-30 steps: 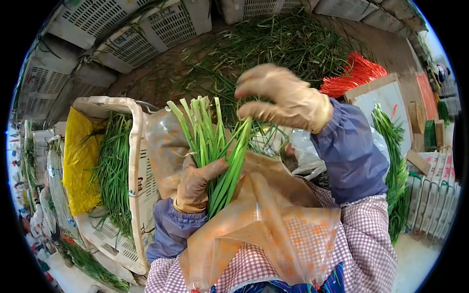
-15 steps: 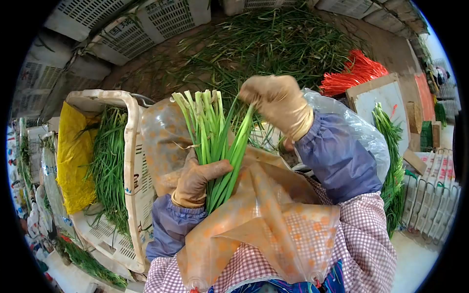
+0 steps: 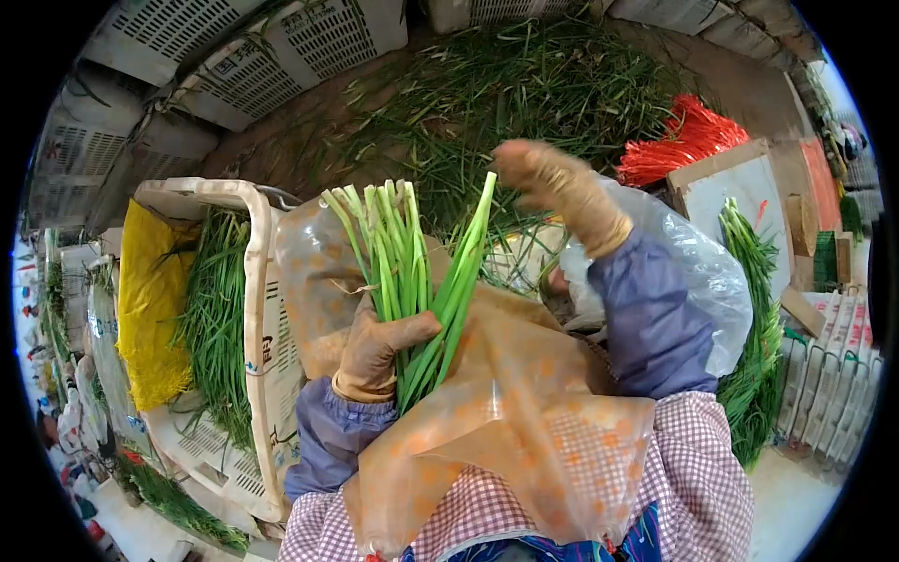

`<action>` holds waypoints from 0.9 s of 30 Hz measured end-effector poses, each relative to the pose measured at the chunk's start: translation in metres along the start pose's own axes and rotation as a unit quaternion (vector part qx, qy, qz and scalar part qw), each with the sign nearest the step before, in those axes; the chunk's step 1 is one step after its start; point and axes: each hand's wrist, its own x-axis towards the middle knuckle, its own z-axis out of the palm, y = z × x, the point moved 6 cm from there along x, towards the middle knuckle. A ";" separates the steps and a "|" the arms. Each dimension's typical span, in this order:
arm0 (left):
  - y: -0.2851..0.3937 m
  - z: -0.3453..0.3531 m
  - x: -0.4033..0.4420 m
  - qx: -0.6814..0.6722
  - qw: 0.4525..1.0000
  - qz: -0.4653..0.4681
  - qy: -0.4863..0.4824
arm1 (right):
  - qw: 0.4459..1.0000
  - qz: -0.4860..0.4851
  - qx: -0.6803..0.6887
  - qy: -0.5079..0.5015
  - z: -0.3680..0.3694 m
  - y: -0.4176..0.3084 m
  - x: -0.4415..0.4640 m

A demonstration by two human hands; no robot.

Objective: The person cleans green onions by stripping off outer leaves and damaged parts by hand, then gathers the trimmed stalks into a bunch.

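Note:
My left hand, in a tan glove, is closed around a bunch of garlic chives, thumb across the stalks. Their pale cut ends point up, and the leaves run down over the plastic apron. A few stalks fan out to the right of the main bunch. My right hand, gloved as well and blurred by motion, is just right of those stalks' tips. Its fingers look stretched out and apart, with nothing visible in them.
A white crate on the left holds more chives and a yellow woven sack. Loose leaves cover the ground ahead. Red ties lie by a board; more chives stand at the right.
My right hand has moved right, away from the stalk tips, and its fingers have opened. The right-hand stalks now stand free of it. My left hand keeps its hold on the bunch.

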 end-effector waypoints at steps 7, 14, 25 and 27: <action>-0.004 -0.010 -0.001 -0.152 0.987 -0.007 -0.041 | 0.964 -0.194 0.151 0.097 -0.013 -0.077 0.000; 0.000 0.000 -0.001 -0.210 0.974 -0.044 -0.073 | 0.899 -0.321 -0.125 0.270 -0.034 -0.129 -0.021; 0.006 -0.009 -0.007 -0.209 0.978 0.028 -0.006 | 0.990 0.046 0.026 -0.128 0.108 -0.026 -0.014; 0.006 -0.008 -0.007 -0.195 0.980 0.037 0.002 | 0.993 0.050 0.027 -0.099 0.093 -0.018 -0.015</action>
